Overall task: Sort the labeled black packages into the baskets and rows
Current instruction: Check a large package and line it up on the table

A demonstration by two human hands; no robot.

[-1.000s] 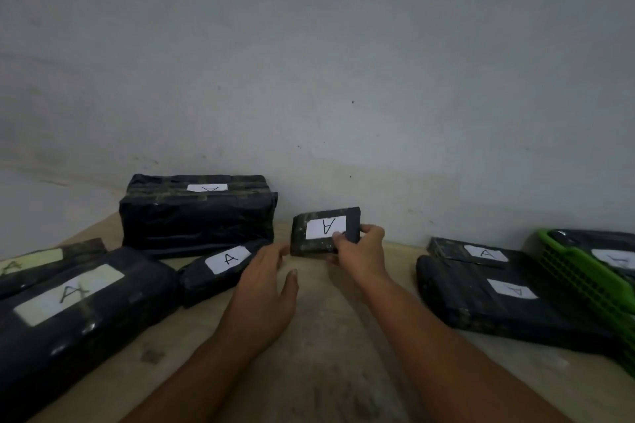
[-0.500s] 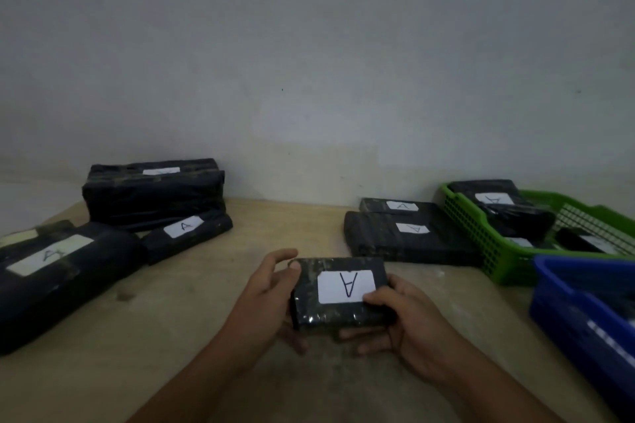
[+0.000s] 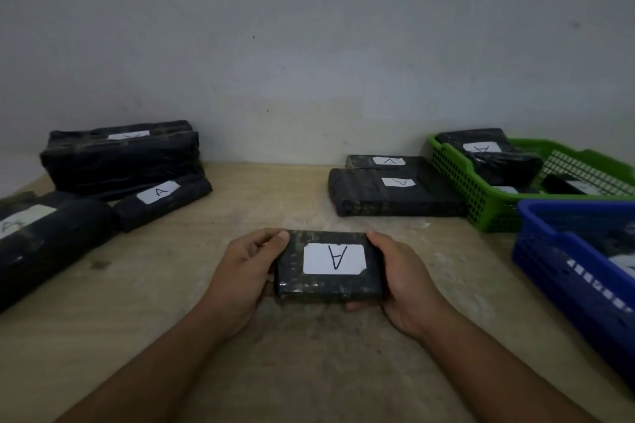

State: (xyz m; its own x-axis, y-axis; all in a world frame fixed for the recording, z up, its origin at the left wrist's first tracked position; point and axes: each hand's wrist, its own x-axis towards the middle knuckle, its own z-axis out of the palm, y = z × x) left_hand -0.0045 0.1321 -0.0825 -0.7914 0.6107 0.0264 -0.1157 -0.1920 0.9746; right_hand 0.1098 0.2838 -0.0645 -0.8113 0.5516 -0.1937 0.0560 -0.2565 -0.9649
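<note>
The small black package point(image 3: 330, 266) sits at the middle of the view, low over the wooden surface point(image 3: 171, 285), with its long axis running left to right and its broad face turned up. Its white label point(image 3: 334, 259) carries an "A" whose top points toward the person, so the letter reads upside down from here. The left hand point(image 3: 240, 271) grips the left short end, thumb curled over the top far corner, and the right hand point(image 3: 405, 282) grips the right short end, thumb on top and fingertips showing under the near edge. Beyond it to the right, 2 flat black packages point(image 3: 395, 196) lie side by side, both labelled "A", the nearer one touching the green basket point(image 3: 457, 178). That basket holds several black packages, 1 at its far left end point(image 3: 481, 148) with an "A" label. Just in front stands a blue basket point(image 3: 549, 251) with dark packages inside, cut off by the frame. To the left lie a large block point(image 3: 120, 158) by the wall, a slim roll point(image 3: 161, 201) labelled "A" and a big package point(image 3: 44, 240).
</note>
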